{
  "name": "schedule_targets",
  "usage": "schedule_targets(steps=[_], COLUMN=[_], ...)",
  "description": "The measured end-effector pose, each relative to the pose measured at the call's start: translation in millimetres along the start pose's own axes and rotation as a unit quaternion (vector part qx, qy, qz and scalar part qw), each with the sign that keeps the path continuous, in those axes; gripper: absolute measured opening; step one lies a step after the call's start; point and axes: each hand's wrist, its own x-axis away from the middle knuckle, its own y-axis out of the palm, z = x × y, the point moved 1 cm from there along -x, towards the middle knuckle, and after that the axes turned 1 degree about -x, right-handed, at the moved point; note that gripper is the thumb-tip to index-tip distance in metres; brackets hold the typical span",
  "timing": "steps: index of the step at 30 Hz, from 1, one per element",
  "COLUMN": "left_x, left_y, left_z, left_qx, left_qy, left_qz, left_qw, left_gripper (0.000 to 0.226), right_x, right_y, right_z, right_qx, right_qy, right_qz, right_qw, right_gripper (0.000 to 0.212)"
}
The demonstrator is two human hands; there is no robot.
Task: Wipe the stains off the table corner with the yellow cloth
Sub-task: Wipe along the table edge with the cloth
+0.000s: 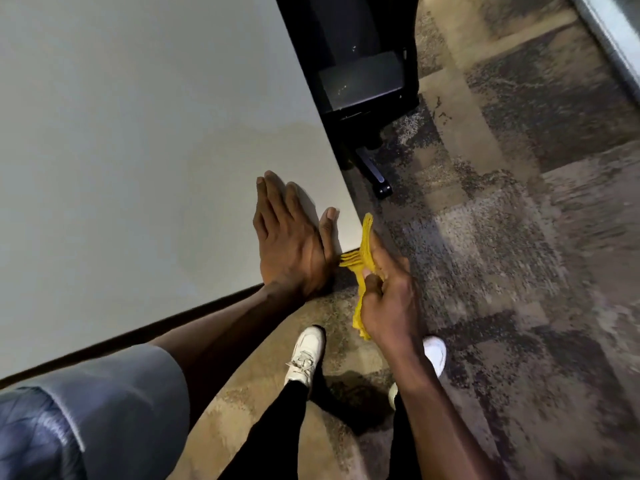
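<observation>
Tabletop (121, 150), pale and broad, spreads ahead of the left hand (287, 237), which lies flat and wide-fingered on the table corner, holding nothing. Beyond those fingertips a faint yellowish stain (242, 147) shows on the surface, so the wiping appears not yet done there. Just beside the left thumb, off the table edge and over the carpet (502, 237), the right hand (388, 299) grips the bunched yellow cloth (365, 251); it touches no tabletop. Judging by this, the cloth has yet to be brought onto the corner and rubbed across the mark.

Black office chair (363, 81) — on patchy carpet (502, 237) — white sneakers (306, 356).
</observation>
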Motion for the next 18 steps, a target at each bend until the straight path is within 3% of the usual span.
schedule_targets(steps=[5,9,12,18], left_x=[-5,-19,-28,-15], left_y=[-10,-37,-57,-72], left_z=[-10,-63,-114,-208], left_qx=[0.026,0.021,-0.020,0.036], left_qy=[0.046,0.193,0.282,0.250], left_qz=[-0.054,-0.074,-0.068,-0.011], left_qw=[0.997,0.978,0.957,0.968], left_gripper=[0.088,0.077,0.082,0.062], right_x=[15,20,27,46], right_y=[38,70,93,139], right_z=[-8,-11,-14,-31], right_qx=[-0.036,-0.073,-0.089,-0.097], right_qy=[0.049,0.084,0.105,0.113], right_qz=[0.108,0.179,0.232,0.254], right_qw=[0.992,0.978,0.963,0.956], right_gripper=[0.079,0.077,0.075,0.070])
